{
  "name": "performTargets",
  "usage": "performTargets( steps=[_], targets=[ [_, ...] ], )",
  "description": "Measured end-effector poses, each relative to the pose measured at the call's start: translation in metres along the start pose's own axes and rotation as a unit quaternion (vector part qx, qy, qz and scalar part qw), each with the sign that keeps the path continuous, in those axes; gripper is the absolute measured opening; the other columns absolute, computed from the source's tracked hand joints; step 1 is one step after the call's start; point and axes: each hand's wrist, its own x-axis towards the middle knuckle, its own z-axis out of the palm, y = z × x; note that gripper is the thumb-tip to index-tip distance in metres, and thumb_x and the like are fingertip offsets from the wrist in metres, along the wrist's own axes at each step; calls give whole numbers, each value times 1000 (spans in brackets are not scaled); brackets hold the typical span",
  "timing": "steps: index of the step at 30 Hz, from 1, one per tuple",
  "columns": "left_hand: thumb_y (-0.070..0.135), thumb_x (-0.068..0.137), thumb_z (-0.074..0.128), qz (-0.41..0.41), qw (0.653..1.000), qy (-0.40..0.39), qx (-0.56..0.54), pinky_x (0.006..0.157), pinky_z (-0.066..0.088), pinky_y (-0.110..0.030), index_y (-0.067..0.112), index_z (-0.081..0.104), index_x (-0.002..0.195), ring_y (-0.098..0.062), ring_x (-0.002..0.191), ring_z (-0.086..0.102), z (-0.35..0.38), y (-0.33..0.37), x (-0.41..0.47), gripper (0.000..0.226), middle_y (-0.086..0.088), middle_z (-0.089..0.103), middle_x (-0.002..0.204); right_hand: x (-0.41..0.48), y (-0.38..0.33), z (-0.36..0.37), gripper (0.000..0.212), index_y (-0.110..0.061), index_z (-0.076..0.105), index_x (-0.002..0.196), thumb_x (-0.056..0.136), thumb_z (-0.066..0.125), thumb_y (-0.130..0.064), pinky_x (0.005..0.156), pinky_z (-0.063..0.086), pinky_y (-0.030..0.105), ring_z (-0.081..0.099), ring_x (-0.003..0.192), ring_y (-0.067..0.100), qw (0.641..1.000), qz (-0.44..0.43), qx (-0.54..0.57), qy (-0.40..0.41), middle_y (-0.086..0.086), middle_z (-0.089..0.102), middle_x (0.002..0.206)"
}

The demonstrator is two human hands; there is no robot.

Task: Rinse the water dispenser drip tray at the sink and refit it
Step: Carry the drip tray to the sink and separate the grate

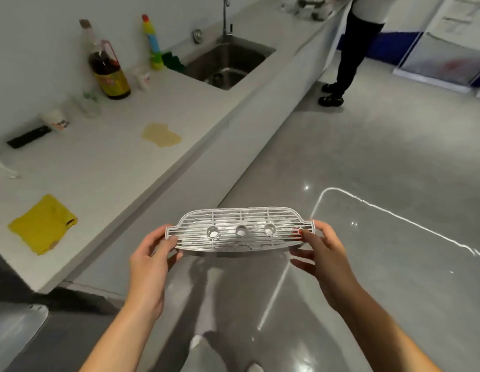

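I hold the drip tray (240,229), a long silver slotted grille with three round holes, flat in front of me above the grey floor. My left hand (150,267) pinches its left end, thumb on top. My right hand (323,260) grips its right end the same way. The steel sink (228,63) with its tall tap (226,16) is set in the white counter (120,162), far ahead on the left. The water dispenser is out of sight.
On the counter lie a yellow cloth (44,224), a yellowish spill (161,134), a dark sauce bottle (108,68), a colourful spray bottle (153,42), cups and a black remote (28,136). A person in black trousers (351,49) stands by the counter's far end.
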Motion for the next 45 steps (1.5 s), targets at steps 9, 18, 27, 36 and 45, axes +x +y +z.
performTargets(
  steps=[9,18,27,36,45],
  targets=[
    [6,96,65,9,993,-114,31,82,56,-37,16,74,113,-14,88,73,160,8,115,22,-8,76,110,123,-48,-54,15,-30,69,109,104,57,-24,79,64,44,73,80,25,994,-3,31,104,10,73,101],
    [-1,95,64,13,987,-149,61,87,59,-46,17,74,104,-31,99,72,292,46,220,23,-10,77,105,248,-116,-74,13,-23,67,111,104,57,-21,74,64,38,71,79,26,985,15,70,157,8,70,104],
    [6,96,64,24,988,-134,73,90,58,-44,20,74,114,-20,100,74,409,56,332,25,-1,78,109,414,-177,-92,14,-26,66,115,102,60,-21,72,63,39,71,76,25,990,-11,67,122,10,74,96],
    [10,100,60,30,994,-81,70,90,61,-47,19,72,117,-28,108,71,516,71,438,22,-6,75,115,580,-269,-103,13,-31,67,112,102,63,-26,73,66,41,77,91,35,997,-11,4,75,13,75,105],
    [9,98,60,39,998,-13,48,79,64,-32,21,73,117,-17,103,73,597,90,579,26,1,75,112,757,-341,-60,14,-37,68,109,103,62,-26,73,64,40,76,92,36,999,-28,-42,12,15,74,107]
  ],
)
